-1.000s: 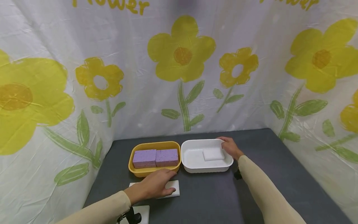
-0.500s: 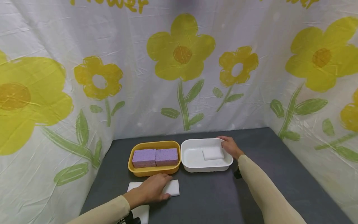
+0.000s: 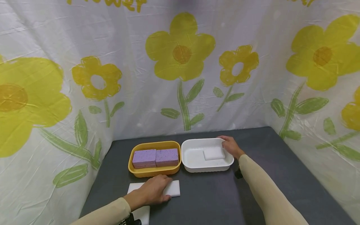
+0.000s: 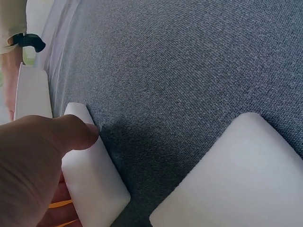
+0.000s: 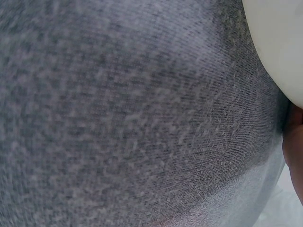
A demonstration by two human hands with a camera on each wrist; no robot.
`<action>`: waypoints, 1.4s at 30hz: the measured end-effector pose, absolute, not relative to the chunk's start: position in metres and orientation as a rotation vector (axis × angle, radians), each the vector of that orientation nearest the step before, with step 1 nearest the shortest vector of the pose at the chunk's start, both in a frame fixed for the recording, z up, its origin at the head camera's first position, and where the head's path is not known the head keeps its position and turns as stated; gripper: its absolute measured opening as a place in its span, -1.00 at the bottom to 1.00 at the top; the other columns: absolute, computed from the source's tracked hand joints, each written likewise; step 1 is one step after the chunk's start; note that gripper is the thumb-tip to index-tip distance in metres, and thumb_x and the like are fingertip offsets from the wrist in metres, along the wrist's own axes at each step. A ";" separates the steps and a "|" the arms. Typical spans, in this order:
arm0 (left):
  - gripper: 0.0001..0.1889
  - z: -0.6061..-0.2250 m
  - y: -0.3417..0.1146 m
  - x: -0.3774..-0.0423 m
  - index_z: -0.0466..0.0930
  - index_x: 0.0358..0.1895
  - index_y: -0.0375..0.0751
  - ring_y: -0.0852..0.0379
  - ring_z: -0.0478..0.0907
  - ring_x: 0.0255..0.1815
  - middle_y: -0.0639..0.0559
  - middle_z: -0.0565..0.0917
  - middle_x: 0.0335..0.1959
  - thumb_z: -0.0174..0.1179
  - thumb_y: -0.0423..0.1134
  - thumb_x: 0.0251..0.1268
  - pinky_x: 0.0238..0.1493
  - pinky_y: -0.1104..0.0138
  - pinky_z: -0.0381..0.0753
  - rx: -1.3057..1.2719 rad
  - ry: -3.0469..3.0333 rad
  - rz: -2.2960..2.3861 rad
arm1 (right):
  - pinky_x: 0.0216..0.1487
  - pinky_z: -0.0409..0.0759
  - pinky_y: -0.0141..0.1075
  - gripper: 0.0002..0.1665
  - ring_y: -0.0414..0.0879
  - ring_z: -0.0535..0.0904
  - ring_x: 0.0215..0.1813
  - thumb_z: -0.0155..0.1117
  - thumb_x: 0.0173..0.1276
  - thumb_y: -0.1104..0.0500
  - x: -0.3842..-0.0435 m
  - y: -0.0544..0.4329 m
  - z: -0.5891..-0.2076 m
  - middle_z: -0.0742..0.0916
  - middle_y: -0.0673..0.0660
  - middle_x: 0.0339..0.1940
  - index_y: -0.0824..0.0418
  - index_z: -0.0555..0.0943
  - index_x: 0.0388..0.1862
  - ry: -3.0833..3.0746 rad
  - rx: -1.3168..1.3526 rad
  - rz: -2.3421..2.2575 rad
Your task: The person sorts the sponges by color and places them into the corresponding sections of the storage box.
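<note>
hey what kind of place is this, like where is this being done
Probably a staged tabletop set, not a lived-in room: a flower-printed sheet hangs round a grey cloth-covered table, which holds only a yellow tray of purple sponges, a white tray and white sponges.

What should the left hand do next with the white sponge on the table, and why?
Probably lift the white sponge toward the white tub. The left hand already grips it, the tub holds one matching sponge, and the right hand steadies its rim.
</note>
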State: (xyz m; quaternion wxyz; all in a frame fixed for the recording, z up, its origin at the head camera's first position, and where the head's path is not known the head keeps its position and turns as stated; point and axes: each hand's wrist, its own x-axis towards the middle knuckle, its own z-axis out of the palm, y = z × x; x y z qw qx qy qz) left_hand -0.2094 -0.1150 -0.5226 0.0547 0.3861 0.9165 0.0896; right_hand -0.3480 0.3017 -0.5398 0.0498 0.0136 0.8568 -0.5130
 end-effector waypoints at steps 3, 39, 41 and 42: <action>-0.38 -0.522 -0.114 -0.210 0.69 0.22 -0.27 0.05 0.71 0.03 -0.05 0.79 0.02 0.62 0.03 0.22 0.13 0.10 0.76 1.178 2.792 0.262 | 0.14 0.56 -0.08 -0.31 0.18 0.66 0.21 -0.13 0.38 0.40 -0.348 0.301 -0.539 0.71 0.42 0.36 0.40 0.58 0.46 2.613 0.042 -1.564; -0.49 -0.442 -0.061 -0.241 0.70 0.09 -0.24 0.10 0.65 -0.20 -0.02 0.77 -0.14 0.59 0.01 0.25 -0.12 0.26 0.76 1.509 2.827 0.044 | 0.11 0.53 -0.09 -0.30 0.20 0.64 0.18 -0.09 0.34 0.42 -0.347 0.303 -0.540 0.71 0.43 0.34 0.41 0.60 0.44 2.586 0.055 -1.615; -0.51 -0.438 -0.058 -0.247 0.70 0.08 -0.26 0.07 0.65 -0.19 -0.05 0.76 -0.13 0.59 -0.01 0.24 -0.11 0.23 0.75 1.509 2.827 0.056 | 0.09 0.54 -0.10 -0.31 0.20 0.65 0.18 -0.09 0.33 0.42 -0.348 0.303 -0.540 0.72 0.44 0.33 0.41 0.60 0.43 2.585 0.047 -1.620; -0.51 -0.436 -0.056 -0.250 0.70 0.07 -0.26 0.06 0.65 -0.18 -0.06 0.76 -0.13 0.59 -0.02 0.23 -0.11 0.21 0.75 1.509 2.826 0.066 | 0.09 0.55 -0.10 -0.31 0.20 0.66 0.17 -0.09 0.33 0.42 -0.348 0.303 -0.540 0.72 0.44 0.32 0.41 0.60 0.43 2.585 0.042 -1.621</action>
